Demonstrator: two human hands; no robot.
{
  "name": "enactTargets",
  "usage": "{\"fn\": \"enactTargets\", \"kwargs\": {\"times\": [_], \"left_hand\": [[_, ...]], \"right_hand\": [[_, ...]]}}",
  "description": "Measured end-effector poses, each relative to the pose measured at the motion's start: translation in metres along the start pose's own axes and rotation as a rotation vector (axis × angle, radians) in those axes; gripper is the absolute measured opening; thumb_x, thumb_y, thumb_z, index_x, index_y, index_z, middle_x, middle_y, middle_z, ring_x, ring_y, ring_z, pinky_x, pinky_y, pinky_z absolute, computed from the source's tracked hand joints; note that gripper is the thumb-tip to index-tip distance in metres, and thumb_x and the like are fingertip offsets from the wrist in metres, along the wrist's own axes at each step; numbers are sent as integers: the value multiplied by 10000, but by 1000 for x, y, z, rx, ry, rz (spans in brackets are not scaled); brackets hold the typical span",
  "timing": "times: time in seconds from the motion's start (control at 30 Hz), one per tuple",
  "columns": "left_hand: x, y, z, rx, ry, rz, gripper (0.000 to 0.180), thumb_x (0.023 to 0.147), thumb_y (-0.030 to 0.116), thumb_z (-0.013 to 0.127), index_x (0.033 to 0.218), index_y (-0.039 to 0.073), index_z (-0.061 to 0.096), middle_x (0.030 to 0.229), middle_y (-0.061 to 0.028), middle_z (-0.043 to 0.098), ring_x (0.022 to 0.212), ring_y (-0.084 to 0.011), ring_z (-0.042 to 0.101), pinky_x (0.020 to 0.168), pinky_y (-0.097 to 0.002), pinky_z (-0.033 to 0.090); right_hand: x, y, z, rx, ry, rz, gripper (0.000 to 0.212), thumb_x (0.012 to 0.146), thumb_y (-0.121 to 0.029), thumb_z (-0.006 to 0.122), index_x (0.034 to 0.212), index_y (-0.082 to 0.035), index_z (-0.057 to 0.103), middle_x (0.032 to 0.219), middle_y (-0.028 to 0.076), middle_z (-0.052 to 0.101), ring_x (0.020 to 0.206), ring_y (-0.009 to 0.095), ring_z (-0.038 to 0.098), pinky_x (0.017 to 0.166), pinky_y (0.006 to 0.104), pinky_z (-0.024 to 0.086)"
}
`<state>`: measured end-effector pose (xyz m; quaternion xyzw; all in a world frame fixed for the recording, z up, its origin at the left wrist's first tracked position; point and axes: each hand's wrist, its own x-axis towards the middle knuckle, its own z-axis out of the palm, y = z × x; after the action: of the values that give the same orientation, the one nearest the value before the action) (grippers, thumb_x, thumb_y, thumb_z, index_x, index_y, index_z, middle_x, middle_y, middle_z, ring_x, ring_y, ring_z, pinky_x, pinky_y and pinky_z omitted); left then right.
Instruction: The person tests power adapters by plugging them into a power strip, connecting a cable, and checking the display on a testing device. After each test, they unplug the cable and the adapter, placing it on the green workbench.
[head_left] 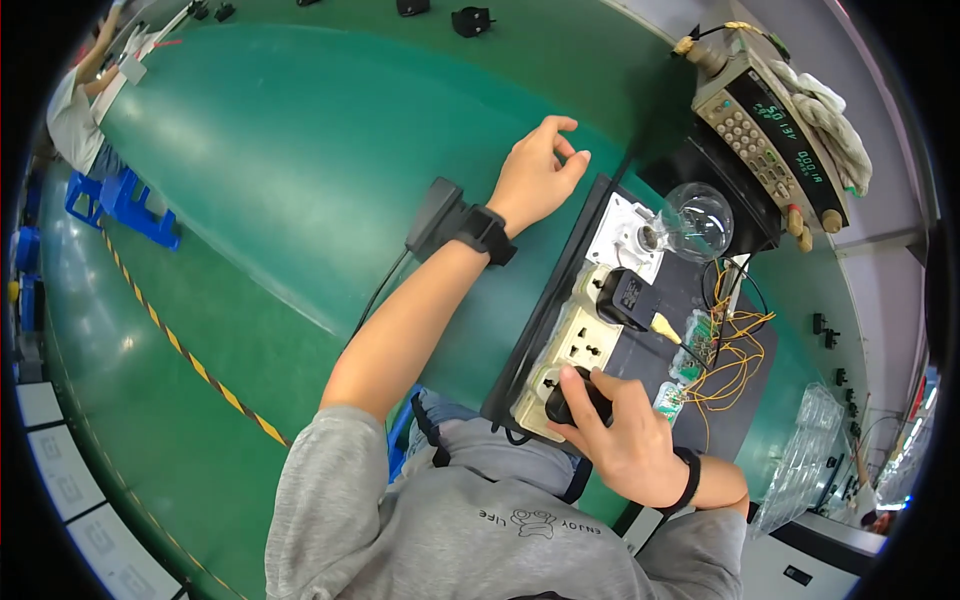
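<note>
My right hand (635, 440) grips a black power adapter (580, 398) between thumb and fingers at the near end of a cream power strip (585, 335). Whether its pins are fully in the socket is hidden. Farther along the strip sits another black power adapter (628, 300), plugged in, with a cream connector (662, 325) beside it. My left hand (540, 175) is raised left of the dark board and holds nothing, fingers loosely bent and apart from the thumb. A clear glass bulb (700, 222) stands in a white lamp holder (625, 235) beyond the strip.
Yellow wires (735, 365) and green circuit boards (695, 345) lie on the dark board (715, 415). At the far right stands a bench power supply (770, 135) with gloves (825, 125) on it. Clear plastic packaging (800, 455) lies right. Another person (75, 125) and blue stools (135, 205) are far left.
</note>
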<state>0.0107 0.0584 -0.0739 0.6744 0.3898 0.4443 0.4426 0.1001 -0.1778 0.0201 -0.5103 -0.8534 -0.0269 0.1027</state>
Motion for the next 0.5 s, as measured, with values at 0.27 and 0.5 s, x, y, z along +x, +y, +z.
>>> {"fn": "enactTargets", "kwargs": {"times": [0.27, 0.5], "left_hand": [[-25, 55, -10, -175, -684, 372, 539, 676, 238, 778, 1119, 42, 542, 1023, -48, 589, 980, -168, 523, 834, -303, 408], [-37, 75, -9, 224, -847, 400, 501, 595, 290, 768, 984, 27, 594, 948, -121, 592, 914, -292, 550, 830, -345, 411]], "right_hand": [[2, 29, -25, 294, -11, 52, 607, 582, -383, 767, 1062, -43, 617, 883, 48, 572, 799, 265, 534, 778, 400, 443], [-14, 81, -3, 177, 280, 325, 214, 667, -112, 737, 836, -9, 655, 711, 66, 598, 694, 254, 517, 719, 344, 387]]}}
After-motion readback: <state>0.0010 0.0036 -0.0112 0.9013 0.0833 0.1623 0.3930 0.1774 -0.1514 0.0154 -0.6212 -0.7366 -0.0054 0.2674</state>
